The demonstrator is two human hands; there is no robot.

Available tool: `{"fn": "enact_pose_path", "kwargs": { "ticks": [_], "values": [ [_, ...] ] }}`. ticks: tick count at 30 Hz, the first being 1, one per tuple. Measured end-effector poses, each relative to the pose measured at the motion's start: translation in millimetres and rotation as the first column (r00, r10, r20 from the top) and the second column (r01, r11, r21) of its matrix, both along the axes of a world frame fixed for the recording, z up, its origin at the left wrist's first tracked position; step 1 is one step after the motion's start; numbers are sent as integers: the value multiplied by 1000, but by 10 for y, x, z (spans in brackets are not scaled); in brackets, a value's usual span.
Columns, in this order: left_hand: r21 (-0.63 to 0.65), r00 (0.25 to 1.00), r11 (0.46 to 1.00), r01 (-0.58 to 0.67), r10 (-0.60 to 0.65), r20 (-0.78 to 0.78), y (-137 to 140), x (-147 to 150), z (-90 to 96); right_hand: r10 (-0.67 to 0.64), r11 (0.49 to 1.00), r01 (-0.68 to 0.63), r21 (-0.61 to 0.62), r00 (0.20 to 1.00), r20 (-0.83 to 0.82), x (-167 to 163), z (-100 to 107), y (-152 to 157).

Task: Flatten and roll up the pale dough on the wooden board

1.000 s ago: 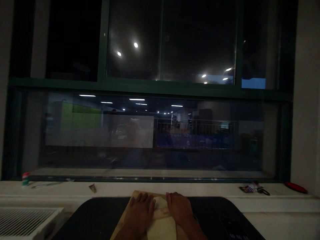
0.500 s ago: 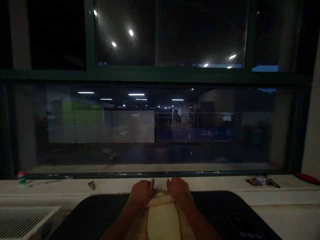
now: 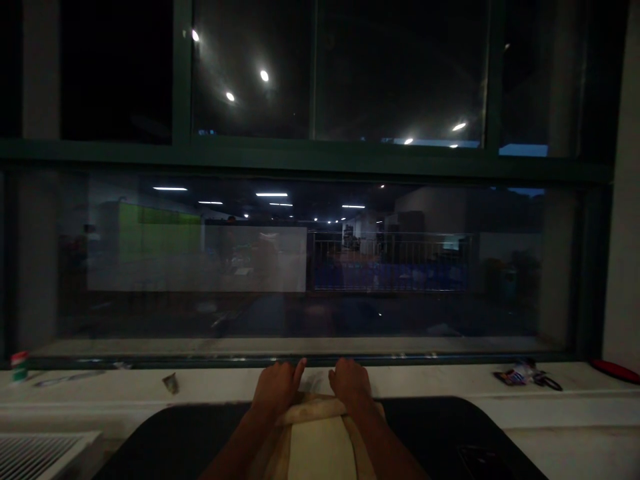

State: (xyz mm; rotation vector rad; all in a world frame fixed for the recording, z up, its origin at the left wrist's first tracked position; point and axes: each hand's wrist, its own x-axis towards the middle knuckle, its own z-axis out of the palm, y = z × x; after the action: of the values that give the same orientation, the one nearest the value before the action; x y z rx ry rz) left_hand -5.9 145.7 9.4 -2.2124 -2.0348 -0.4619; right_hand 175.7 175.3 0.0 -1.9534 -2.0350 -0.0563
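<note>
A pale wooden rolling pin lies crosswise, slightly tilted, over a flat sheet of cream-coloured dough. My left hand is closed at the pin's left end, thumb pointing up and inward. At the right end, my right hand is closed too, its knuckles facing the window. Both palms and the pin's ends are hidden by the hands. Under the dough is a wooden board, its lower part cut off by the frame and partly covered by my forearms.
The board rests on a dark round-cornered table against a white windowsill. On the sill are a red-and-green container, a small crumpled piece and a small pile with black scissors-like handles. A dark phone lies at right.
The view has tilted up slightly, so the sill and table sit lower. The rolling pin now slants more, its left end nearer me. Both hands keep their grip. The phone's digits no longer show clearly.
</note>
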Motion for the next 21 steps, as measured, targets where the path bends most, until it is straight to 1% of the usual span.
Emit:
{"fn": "enact_pose_path", "kwargs": {
  "ticks": [3, 8, 14, 17, 21],
  "values": [
    [17, 999, 1000, 14, -14, -33, 23, -14, -73, 19, 1000, -19, -20, 1000, 9, 4, -24, 5],
    [-5, 995, 997, 72, -72, -74, -40, -37, -134, 55, 998, -55, -19, 998, 29, 9, -59, -71],
    [-35, 984, 993, 113, -116, -132, -255, -20, -102, 88, 996, -88, 8, 994, 62, 13, -71, -237],
    [-53, 982, 990, 131, -137, -128, -387, 1, -65, 102, 994, -105, 27, 990, 96, 23, -78, -356],
    [-56, 986, 991, 125, -130, -101, -577, 37, -29, 126, 990, -134, 54, 982, 139, 59, -86, -553]
  ]
}}
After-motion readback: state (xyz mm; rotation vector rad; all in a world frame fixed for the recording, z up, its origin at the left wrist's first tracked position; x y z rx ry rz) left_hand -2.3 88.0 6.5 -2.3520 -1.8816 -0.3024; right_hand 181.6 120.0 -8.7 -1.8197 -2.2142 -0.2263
